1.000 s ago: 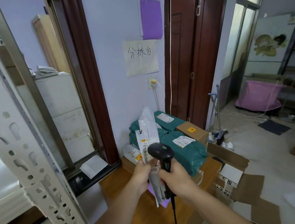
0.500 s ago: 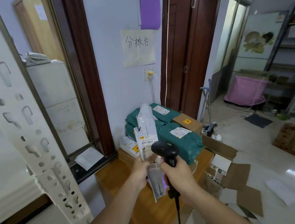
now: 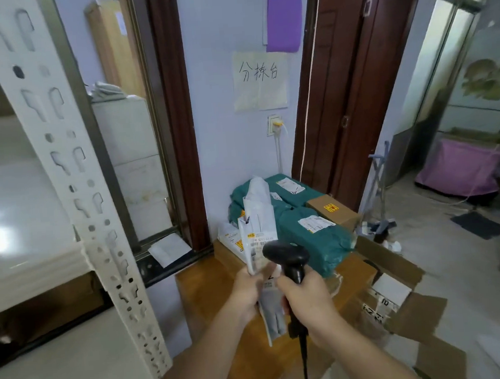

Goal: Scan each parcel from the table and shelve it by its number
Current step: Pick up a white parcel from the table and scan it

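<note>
My left hand (image 3: 247, 291) grips a flat white plastic parcel (image 3: 259, 227) upright, its barcode label facing me. My right hand (image 3: 308, 300) holds a black barcode scanner (image 3: 287, 256) by its handle; the scanner head sits right in front of the parcel's label. Behind them, on a low wooden table (image 3: 202, 285), lie several green bagged parcels (image 3: 315, 238), a small brown box (image 3: 331, 211) and a white parcel (image 3: 230, 238).
A white perforated shelf post (image 3: 72, 185) and shelf boards (image 3: 14, 246) stand close on my left. Flattened cardboard boxes (image 3: 401, 300) lie on the floor right of the table. A brown door (image 3: 345, 92) and a paper sign on the wall (image 3: 259, 81) are behind.
My view has swung left and the shelf post takes up more of the left side. Both hands keep the parcel and scanner together, drifting slightly right in the frame.
</note>
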`<state>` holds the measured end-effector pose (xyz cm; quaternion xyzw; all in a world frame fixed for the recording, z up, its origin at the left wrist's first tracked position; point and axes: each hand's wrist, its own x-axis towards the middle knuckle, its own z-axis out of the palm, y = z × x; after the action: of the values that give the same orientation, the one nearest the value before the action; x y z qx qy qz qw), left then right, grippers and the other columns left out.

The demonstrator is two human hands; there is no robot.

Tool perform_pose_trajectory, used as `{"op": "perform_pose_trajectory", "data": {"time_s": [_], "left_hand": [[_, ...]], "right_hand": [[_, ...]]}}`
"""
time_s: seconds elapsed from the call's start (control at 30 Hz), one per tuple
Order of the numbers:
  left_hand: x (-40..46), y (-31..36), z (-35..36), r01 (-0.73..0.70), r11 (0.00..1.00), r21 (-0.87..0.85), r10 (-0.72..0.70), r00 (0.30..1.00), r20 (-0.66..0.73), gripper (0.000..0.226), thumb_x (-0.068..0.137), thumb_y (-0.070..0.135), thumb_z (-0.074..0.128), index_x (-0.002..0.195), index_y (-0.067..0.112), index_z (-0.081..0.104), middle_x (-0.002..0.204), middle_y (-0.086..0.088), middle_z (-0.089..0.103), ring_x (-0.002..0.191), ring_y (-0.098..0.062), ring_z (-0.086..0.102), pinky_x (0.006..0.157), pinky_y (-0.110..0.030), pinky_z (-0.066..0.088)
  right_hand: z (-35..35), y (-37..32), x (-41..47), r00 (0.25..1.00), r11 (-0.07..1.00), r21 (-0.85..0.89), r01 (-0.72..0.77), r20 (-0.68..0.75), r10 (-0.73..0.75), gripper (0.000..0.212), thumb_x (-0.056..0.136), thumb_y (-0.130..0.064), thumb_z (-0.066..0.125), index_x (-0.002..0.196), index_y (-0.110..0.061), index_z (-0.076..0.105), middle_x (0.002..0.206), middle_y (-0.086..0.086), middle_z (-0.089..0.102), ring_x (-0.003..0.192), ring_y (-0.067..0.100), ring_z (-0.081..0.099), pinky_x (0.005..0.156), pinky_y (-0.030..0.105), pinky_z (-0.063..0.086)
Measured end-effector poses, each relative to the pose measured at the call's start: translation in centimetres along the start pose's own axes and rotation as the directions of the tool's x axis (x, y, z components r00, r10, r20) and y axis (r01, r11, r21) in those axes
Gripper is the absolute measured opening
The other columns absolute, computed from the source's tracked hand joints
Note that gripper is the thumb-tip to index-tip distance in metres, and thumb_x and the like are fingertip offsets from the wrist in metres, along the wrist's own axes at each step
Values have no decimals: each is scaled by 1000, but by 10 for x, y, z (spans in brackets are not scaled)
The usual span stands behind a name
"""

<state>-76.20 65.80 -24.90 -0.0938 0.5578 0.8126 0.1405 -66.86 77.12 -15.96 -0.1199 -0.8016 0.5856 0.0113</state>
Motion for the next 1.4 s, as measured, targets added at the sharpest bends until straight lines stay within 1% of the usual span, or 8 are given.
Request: {"op": "perform_pose_trajectory", "data": {"time_s": [0.17,0.4,0.57,0.77,0.9,1.03,1.2,1.4], "left_hand": [[-35,-22,16,-99,994,-55,95,993,-71,23,94,8,75,115,2,71,101,-16,80,81,-25,77,65,-33,62],[-94,-44,14,-155,988,12,152,943,-296,39,87,18,85,122,4,73,107,-16,80,103,-36,75,100,-54,58],[-151,-46,-6,-195,979,54,202,920,-336,25,95,15,77,114,0,73,103,-20,78,96,-36,76,85,-45,63],[-254,-36,-60,-265,963,56,263,865,-426,44,75,36,85,99,1,74,88,-18,76,76,-27,75,66,-35,59],[-338,-28,-120,-331,940,87,320,757,-569,57,76,33,93,115,-2,72,100,-24,77,88,-33,76,74,-39,60],[-435,-20,-181,-377,918,121,346,613,-710,61,76,36,90,120,-1,71,109,-28,76,100,-44,74,91,-54,61],[-564,-1,-254,-381,895,233,395,433,-810,35,97,27,75,125,6,68,109,-21,78,98,-35,76,87,-44,60],[-700,33,-333,-361,874,325,428,256,-867,28,102,23,68,127,10,68,111,-11,80,102,-33,77,101,-55,58]], "right_hand": [[-34,14,-15,993,999,-7,52,109,-51,8,86,-27,66,79,-24,62,64,1,64,65,21,64,64,35,48],[-62,21,-57,950,990,-11,141,282,-132,6,88,-24,64,83,-23,63,67,3,67,70,23,65,70,41,53],[-51,14,-93,878,983,5,185,449,-167,2,91,-23,64,91,-22,63,66,-2,62,63,16,61,59,31,47],[0,-13,-158,717,963,41,265,659,-225,6,90,-7,60,88,-13,61,57,1,52,54,15,53,50,23,41],[48,-29,-217,581,946,92,311,769,-266,11,92,-23,65,88,-13,63,58,4,56,51,16,56,52,28,46],[92,-50,-283,450,935,129,332,849,-277,6,91,-14,62,91,-8,61,56,8,56,48,18,52,50,29,46],[144,-85,-373,312,919,142,368,912,-266,7,90,-10,62,96,-14,63,58,9,63,52,18,60,55,29,54],[203,-126,-473,222,896,219,388,921,-321,7,90,-16,66,96,-17,64,60,8,68,54,17,66,55,27,57]]}}
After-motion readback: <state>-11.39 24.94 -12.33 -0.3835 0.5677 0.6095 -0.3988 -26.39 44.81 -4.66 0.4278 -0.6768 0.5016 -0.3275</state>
